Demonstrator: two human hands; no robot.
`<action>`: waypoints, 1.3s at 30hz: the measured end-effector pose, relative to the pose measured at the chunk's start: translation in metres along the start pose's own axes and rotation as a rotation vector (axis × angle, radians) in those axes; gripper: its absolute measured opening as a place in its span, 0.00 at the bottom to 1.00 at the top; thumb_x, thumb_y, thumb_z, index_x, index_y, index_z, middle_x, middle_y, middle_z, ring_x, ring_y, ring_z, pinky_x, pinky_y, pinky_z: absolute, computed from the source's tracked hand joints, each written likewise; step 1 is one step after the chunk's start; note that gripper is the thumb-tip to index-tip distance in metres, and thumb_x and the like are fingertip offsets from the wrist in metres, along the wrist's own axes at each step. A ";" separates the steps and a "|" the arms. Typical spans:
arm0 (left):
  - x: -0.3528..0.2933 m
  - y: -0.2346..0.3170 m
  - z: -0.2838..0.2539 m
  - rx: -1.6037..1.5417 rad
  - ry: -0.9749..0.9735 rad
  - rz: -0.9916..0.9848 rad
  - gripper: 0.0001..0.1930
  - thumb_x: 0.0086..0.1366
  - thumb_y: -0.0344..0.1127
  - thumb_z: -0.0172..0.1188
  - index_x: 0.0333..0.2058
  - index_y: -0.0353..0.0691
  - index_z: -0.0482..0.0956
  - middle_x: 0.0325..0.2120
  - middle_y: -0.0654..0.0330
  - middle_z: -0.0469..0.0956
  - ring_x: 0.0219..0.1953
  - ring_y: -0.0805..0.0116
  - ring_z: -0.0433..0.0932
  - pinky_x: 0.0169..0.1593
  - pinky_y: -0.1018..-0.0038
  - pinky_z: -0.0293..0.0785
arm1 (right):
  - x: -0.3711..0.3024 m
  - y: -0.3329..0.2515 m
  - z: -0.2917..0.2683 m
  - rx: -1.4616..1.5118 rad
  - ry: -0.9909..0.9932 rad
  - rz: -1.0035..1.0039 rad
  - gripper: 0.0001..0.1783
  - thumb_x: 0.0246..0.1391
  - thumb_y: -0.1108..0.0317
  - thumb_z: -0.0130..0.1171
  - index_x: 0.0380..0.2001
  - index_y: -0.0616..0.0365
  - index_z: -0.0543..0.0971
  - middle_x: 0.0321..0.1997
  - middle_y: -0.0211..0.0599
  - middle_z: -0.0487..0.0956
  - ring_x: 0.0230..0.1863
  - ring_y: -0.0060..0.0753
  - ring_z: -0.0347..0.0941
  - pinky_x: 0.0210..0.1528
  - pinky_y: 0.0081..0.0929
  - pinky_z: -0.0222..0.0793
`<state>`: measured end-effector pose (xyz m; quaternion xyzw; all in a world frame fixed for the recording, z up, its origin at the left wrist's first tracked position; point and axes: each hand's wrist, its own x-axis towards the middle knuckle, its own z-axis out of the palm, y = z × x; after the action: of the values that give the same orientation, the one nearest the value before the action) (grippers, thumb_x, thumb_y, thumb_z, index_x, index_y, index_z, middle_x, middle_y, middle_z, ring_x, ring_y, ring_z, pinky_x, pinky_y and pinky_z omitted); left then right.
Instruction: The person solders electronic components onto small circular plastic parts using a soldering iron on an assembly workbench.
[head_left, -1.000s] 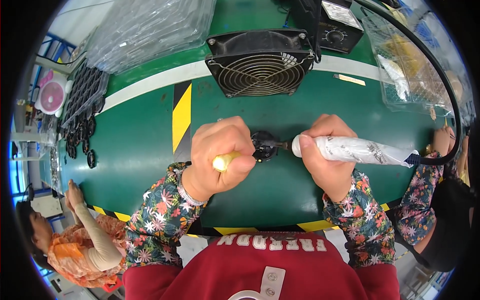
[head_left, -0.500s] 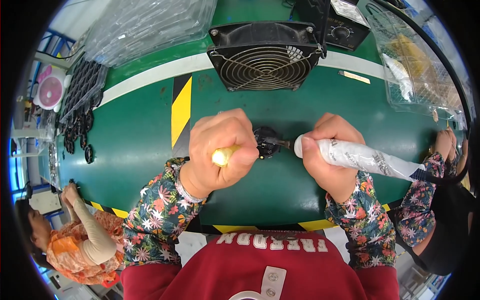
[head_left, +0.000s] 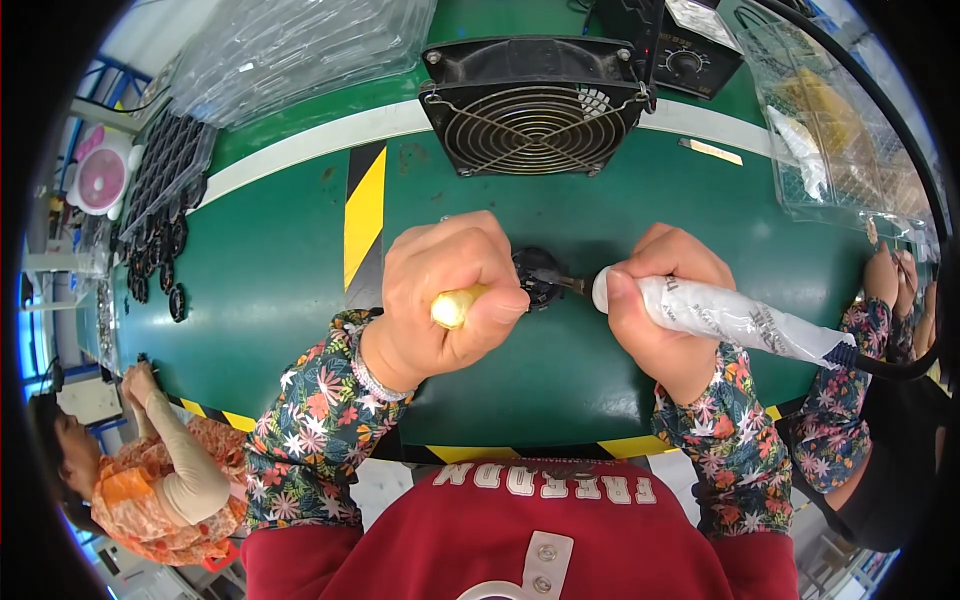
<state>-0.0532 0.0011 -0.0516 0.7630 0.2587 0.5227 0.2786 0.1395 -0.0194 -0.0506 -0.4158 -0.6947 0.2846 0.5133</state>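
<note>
Between my hands a small round black part [head_left: 535,262] lies on the green table. My right hand [head_left: 668,305] is closed around a soldering iron [head_left: 735,318], its handle wrapped in white plastic. The iron's dark tip reaches left onto the black part. My left hand [head_left: 438,268], at the part's left side, makes a fist around a yellowish rod-shaped tool [head_left: 448,311]. Only the tool's bright rounded end shows; its other end and its kind are hidden by the hand.
A black fan [head_left: 535,115] with a wire guard stands beyond the part. At back right are a black control box [head_left: 690,62] with a dial and a clear compartment box [head_left: 840,150]. Black rings [head_left: 165,250] lie far left. Co-workers sit on both sides.
My left hand has shifted slightly right, its thumb covering more of the black part's near-left edge. The soldering iron stays on the part, with a very slight shift right.
</note>
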 end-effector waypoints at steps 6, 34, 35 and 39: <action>0.001 0.001 0.001 0.007 0.004 0.001 0.16 0.56 0.42 0.57 0.16 0.40 0.67 0.12 0.63 0.68 0.14 0.68 0.66 0.16 0.76 0.59 | 0.000 0.000 0.000 0.003 -0.010 0.021 0.09 0.37 0.75 0.61 0.17 0.57 0.69 0.16 0.32 0.69 0.16 0.29 0.66 0.19 0.23 0.60; 0.000 0.006 -0.006 0.078 -0.110 -0.068 0.20 0.60 0.47 0.49 0.18 0.37 0.68 0.16 0.57 0.71 0.17 0.68 0.69 0.21 0.77 0.65 | 0.001 0.001 -0.005 0.074 0.062 0.039 0.09 0.38 0.78 0.60 0.16 0.59 0.69 0.16 0.31 0.70 0.16 0.22 0.65 0.19 0.19 0.59; -0.001 0.006 -0.006 0.081 -0.110 -0.066 0.20 0.60 0.47 0.49 0.18 0.37 0.68 0.16 0.57 0.71 0.17 0.68 0.69 0.21 0.77 0.65 | 0.000 -0.001 -0.006 0.060 0.020 0.057 0.08 0.40 0.77 0.58 0.18 0.59 0.68 0.17 0.31 0.69 0.17 0.21 0.62 0.21 0.19 0.57; -0.001 0.002 -0.001 0.036 -0.002 0.014 0.16 0.53 0.39 0.60 0.15 0.40 0.66 0.12 0.61 0.66 0.13 0.68 0.65 0.15 0.77 0.57 | -0.001 -0.003 -0.008 0.037 -0.048 0.063 0.08 0.42 0.76 0.56 0.19 0.60 0.67 0.17 0.31 0.68 0.19 0.20 0.60 0.22 0.18 0.55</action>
<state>-0.0547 -0.0007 -0.0505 0.7702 0.2626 0.5191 0.2614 0.1460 -0.0215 -0.0464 -0.4208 -0.6880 0.3234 0.4949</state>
